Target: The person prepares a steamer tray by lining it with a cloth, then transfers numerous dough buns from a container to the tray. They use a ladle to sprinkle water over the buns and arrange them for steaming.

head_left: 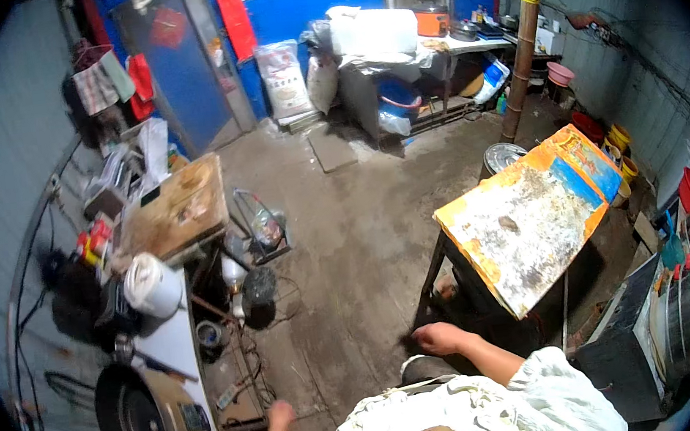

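Note:
My right hand (437, 338) hangs with curled fingers near the lower edge of the orange board table (537, 223), whose top is smeared with white; I cannot make out anything in its grip. My left hand (281, 414) is low beside the white side bench (171, 348); its fingers are too blurred to read. On that bench sit a large steel pot (163, 415) and a white bucket (151, 284). A dark bag (260, 287) lies on the floor beyond my left hand.
A wooden board (166, 214) stands at the left, sacks (285, 82) and a cluttered counter (479, 45) line the blue back wall, and a bamboo pole (524, 42) rises at the right. Stacked steamers (687, 308) stand at far right. Concrete floor (339, 242) runs between the benches.

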Tool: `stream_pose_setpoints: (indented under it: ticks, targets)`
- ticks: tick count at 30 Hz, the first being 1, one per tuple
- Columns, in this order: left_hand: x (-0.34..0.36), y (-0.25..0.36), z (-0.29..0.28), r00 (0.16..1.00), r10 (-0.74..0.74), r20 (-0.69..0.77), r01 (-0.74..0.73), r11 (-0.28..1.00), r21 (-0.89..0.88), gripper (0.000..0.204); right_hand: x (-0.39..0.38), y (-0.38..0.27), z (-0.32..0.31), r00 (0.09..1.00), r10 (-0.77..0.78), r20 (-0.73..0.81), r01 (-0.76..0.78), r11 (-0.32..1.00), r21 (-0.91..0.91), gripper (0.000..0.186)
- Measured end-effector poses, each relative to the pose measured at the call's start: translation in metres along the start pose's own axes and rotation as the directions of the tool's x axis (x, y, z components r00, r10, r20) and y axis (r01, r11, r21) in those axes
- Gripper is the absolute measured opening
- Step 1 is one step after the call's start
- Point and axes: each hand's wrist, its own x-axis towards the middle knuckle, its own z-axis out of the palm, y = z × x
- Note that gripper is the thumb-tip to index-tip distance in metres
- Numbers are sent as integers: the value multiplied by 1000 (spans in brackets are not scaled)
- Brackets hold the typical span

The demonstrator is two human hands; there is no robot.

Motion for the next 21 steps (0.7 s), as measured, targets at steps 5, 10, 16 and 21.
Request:
stream_pose_setpoints:
  ticks: [5, 10, 16, 21]
  targets:
    - [259, 167, -215, 790, -14, -613, -290, 872, -395, 16, 49, 72, -114, 945, 263, -195, -239, 961, 138, 29]
    - [341, 286, -272, 902, 144, -408, -383, 704, -598, 32, 176, 149, -218, 826, 392, -405, -355, 920, 167, 27]
    - [398, 230, -261, 989, -82, 121, 88, 995, -45, 39, 425, 149, -348, 952, -35, -304, 22, 999, -44, 28]
    - [510, 181, -304, 928, -337, 160, 345, 938, -25, 32, 595, 171, -413, 958, -132, -256, 119, 991, -65, 25]
